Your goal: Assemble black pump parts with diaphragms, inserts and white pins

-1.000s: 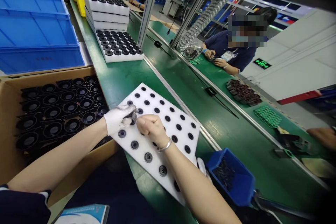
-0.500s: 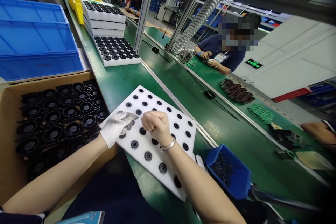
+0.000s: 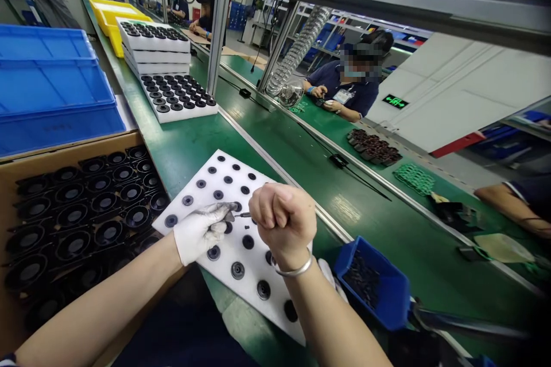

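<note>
My left hand (image 3: pixel 202 232), in a white glove smudged grey at the fingertips, is closed in a pinch over the white foam tray (image 3: pixel 185 221). What it pinches is too small to make out. My right hand (image 3: pixel 284 221), bare with a silver bangle at the wrist, is curled with the knuckles up. A thin dark rod (image 3: pixel 244 215) sticks out of it to the left, its tip close to the gloved fingertips. Just below the rod is a tiny dark piece (image 3: pixel 247 227). Round black parts (image 3: pixel 237 270) sit in spaced rows on the tray.
At left a cardboard box (image 3: pixel 12 183) holds black ring-shaped parts, with blue crates (image 3: pixel 47 92) behind. A blue bin (image 3: pixel 396 292) of small dark pieces stands right of the tray. Stacked foam trays (image 3: pixel 157 57) stand farther back. A co-worker (image 3: pixel 344 86) sits across the green bench.
My right hand has turned and come nearer the camera, and the thin rod now shows between my hands. The tiny dark piece has come into sight. The whole view has shifted slightly.
</note>
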Tool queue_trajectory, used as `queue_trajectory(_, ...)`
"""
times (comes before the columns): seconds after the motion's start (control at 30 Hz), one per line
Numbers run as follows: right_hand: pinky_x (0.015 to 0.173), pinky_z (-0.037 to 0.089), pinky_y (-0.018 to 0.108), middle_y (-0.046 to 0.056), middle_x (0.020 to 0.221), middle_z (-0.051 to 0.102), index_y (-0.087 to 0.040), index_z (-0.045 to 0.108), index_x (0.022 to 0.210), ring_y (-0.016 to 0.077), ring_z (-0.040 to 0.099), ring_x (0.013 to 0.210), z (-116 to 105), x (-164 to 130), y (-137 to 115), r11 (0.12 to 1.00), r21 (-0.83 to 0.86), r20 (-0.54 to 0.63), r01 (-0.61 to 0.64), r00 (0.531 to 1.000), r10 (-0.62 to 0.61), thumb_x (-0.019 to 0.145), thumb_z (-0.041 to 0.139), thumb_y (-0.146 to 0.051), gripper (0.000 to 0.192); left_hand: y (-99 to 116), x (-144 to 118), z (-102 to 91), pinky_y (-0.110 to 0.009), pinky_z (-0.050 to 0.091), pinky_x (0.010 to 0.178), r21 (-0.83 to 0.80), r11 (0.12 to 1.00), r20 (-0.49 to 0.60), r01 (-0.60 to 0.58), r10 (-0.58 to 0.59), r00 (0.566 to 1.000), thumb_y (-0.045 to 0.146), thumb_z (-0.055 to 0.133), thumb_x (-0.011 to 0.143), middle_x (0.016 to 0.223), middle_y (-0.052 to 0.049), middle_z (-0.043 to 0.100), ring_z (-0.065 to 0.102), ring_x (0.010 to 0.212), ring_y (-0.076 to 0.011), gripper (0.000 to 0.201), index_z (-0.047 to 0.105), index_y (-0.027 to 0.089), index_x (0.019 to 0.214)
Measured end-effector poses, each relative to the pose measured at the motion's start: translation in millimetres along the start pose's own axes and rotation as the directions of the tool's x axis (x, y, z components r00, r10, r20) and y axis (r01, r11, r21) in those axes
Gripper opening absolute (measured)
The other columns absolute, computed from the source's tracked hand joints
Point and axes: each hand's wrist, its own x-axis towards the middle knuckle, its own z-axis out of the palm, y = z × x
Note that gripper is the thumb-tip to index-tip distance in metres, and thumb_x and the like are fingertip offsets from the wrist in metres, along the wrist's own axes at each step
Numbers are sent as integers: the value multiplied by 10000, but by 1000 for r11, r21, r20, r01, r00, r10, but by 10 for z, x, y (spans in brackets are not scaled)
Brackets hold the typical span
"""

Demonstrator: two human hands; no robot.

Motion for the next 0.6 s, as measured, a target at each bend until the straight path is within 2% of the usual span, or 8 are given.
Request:
queue_trajectory(0.07, 407, 263, 249, -26, 404, 347, -184, 340, 440, 89, 333, 373, 51, -23, 19, 999, -16, 13, 29, 1000, -28, 896, 572, -239, 515, -6, -24, 34, -99, 216, 351, -79, 997, -15, 23, -24, 1000, 76, 519, 952, 691, 7, 510, 352, 409, 4, 175, 580, 107, 792)
queue_trajectory(0.17, 411, 267, 256, -27, 394, 336, -184, 335, 435, 91, 339, 369, 116, -42, 39, 999, -12, 22, 51, 998, -51, 901, 563, -215, 520, -16, -84, 81, -111, 217, 343, -140, 988, -34, 61, -66, 997, 182, 466, 1011, 610, 34, 461, 312, 370, 1, 279, 537, 121, 748)
queue_trajectory(0.27, 403, 278, 256, -25, 392, 341, -187, 335, 430, 91, 332, 364, 152, -59, 56, 999, 11, 23, 46, 999, -47, 897, 562, -230, 520, -43, -127, 89, -117, 220, 339, -152, 985, -2, 85, -86, 996, 260, 455, 1028, 556, 52, 433, 291, 344, -2, 322, 535, 126, 746)
queue_trajectory(0.43, 407, 284, 256, -20, 398, 350, -185, 341, 430, 92, 336, 366, 177, -93, 40, 998, 7, 25, 64, 998, -64, 894, 562, -228, 515, -84, -126, 27, -114, 208, 344, -150, 987, 44, 64, -58, 997, 302, 601, 966, 560, 67, 447, 289, 353, -2, 263, 528, 142, 771)
queue_trajectory(0.6, 400, 284, 245, -21, 396, 347, -184, 344, 432, 88, 333, 366, 212, -103, 12, 997, 26, 52, 77, 996, -78, 896, 541, -200, 504, -137, -136, -31, -121, 189, 363, -50, 997, 71, 51, -48, 996, 383, 744, 854, 552, 90, 395, 219, 383, -2, 361, 480, 162, 746)
